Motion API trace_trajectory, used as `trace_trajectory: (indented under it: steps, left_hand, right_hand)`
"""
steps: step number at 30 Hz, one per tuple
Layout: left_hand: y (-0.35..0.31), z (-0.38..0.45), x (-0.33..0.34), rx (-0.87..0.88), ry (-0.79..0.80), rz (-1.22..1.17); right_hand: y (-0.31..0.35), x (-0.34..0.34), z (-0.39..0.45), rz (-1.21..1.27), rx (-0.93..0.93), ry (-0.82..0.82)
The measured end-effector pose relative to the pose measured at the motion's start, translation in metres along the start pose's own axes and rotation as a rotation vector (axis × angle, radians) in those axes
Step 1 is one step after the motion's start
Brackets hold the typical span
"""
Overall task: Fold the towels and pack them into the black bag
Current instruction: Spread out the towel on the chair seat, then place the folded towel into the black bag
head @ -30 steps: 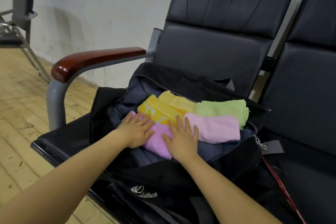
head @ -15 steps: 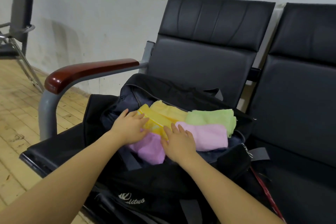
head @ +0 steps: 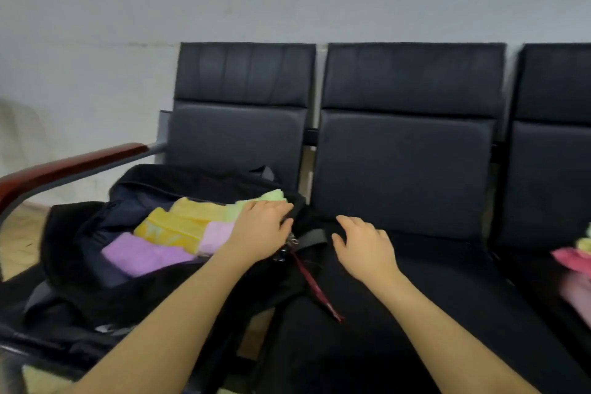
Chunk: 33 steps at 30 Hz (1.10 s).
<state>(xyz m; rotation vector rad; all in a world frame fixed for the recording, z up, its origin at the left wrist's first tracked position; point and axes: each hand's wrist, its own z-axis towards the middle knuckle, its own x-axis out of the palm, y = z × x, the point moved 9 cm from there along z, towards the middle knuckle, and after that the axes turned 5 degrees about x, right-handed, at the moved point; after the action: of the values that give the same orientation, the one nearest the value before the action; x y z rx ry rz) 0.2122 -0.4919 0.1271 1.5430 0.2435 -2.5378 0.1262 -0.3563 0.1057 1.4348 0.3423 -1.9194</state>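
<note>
both forearms are seen reaching in from the bottom edge. the left hand (head: 260,230) is laid on the right rim of the black bag (head: 179,285) by the zipper pull, fingers bent over the edge; whether the rim is actually gripped cannot be told through the blur. the right hand (head: 364,245) has been lifted off the towels since a second ago and is now held over the middle seat (head: 415,297), fingers loosely spread, nothing held. a red strap (head: 315,288) is seen trailing from the bag between the hands. inside the bag the purple towel (head: 140,254), yellow towel (head: 174,229), pink towel (head: 217,233) and green towel (head: 271,195) are packed folded. the view has been swung right, so more unfolded towels (head: 575,261) are now shown on the far right seat. judged: that batch is packed and the next towel is probably being gone for.
</note>
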Motion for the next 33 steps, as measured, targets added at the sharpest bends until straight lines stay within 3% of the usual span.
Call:
trace_trajectory:
  steps: [11,15,18,27,30,33]
  left_hand:
    - [-0.308,0.028,0.089,0.267,0.133,-0.259]
    - [-0.392,0.033,0.111,0.346,0.168,-0.364]
    - [-0.462,0.037,0.130,0.423,0.211,-0.432]
    - [-0.611,0.046,0.161,0.559,0.347,-0.586]
    - [-0.641,0.045,0.171,0.591,0.357,-0.590]
    - [-0.657,0.049,0.177,0.596,0.327,-0.614]
  right_hand:
    - [-0.286,-0.066,-0.125,-0.061,0.350,-0.044]
    - [-0.364,-0.084,-0.157,-0.143,0.488,-0.092]
    - [-0.426,-0.103,-0.190,-0.197,0.600,-0.234]
    - [-0.543,-0.124,-0.259,-0.302,0.885,-0.350]
    - [-0.558,-0.120,-0.266,-0.310,0.848,-0.353]
    - [-0.561,-0.127,-0.269,-0.222,0.827,-0.463]
